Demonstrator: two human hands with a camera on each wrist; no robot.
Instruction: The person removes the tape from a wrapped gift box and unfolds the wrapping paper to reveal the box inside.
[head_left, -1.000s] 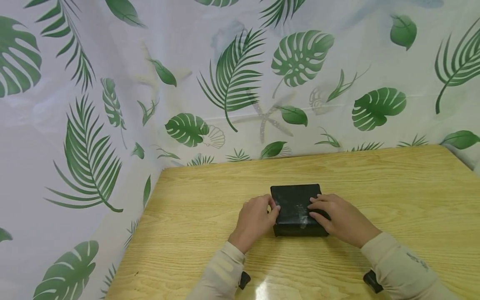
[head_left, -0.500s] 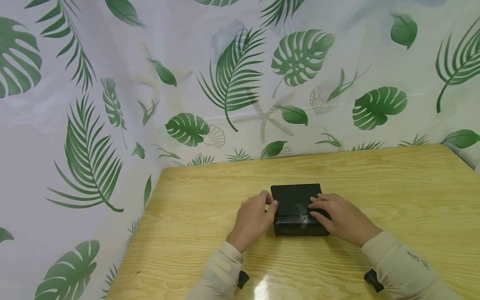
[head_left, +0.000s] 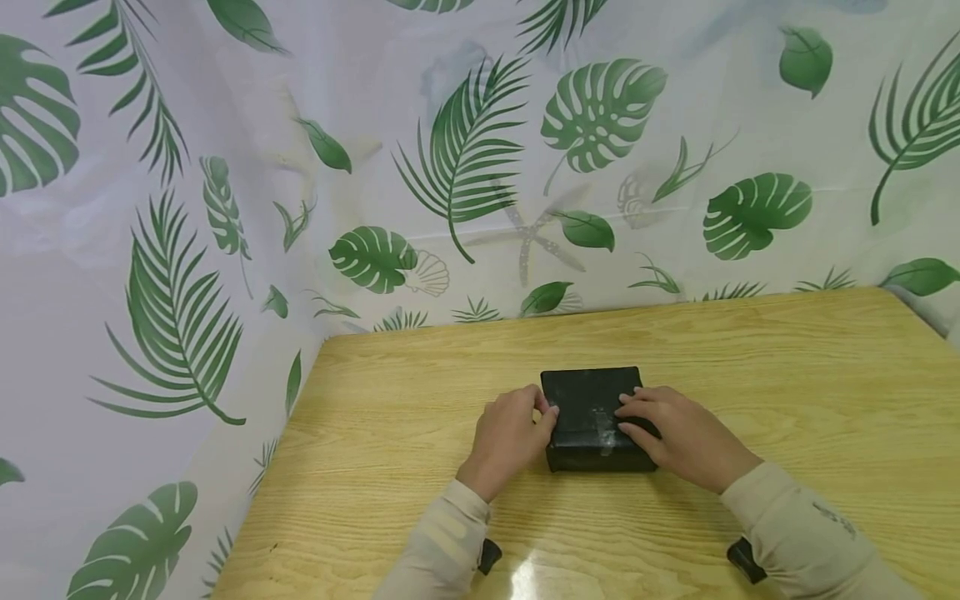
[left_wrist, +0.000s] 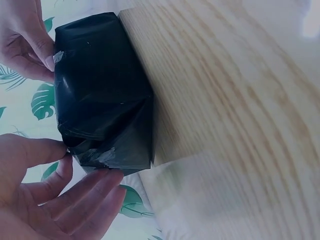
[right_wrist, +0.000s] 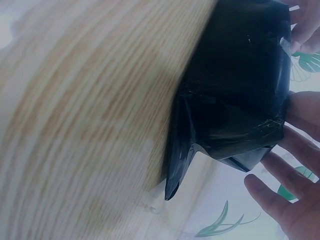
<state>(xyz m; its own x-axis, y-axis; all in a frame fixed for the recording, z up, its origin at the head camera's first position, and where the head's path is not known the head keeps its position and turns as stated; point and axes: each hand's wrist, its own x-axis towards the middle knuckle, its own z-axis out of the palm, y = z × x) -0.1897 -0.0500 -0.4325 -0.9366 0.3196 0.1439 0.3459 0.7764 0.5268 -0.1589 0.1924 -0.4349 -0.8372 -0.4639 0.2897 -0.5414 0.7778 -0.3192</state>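
Observation:
A box wrapped in black plastic point(head_left: 588, 408) lies on the wooden table, with a strip of clear tape along its near top edge. At its left end, my left hand point(head_left: 510, 437) pinches the plastic at the upper corner between thumb and index finger; the left wrist view shows its other fingers against the folded end point(left_wrist: 115, 155). My right hand point(head_left: 686, 437) rests at the opposite end, fingertips on the top. In the right wrist view its fingers point(right_wrist: 295, 150) are fairly straight and touch the wrapping, and a loose flap of plastic point(right_wrist: 180, 165) sticks out there.
The pale wooden table point(head_left: 375, 467) spreads around the box. Behind and to the left hangs a white sheet with green leaf prints point(head_left: 457, 167). Black wrist-worn pieces point(head_left: 745, 560) show beneath both sleeves.
My left hand shifts very slightly left and back again at the box's left end. The box and my right hand stay practically in place.

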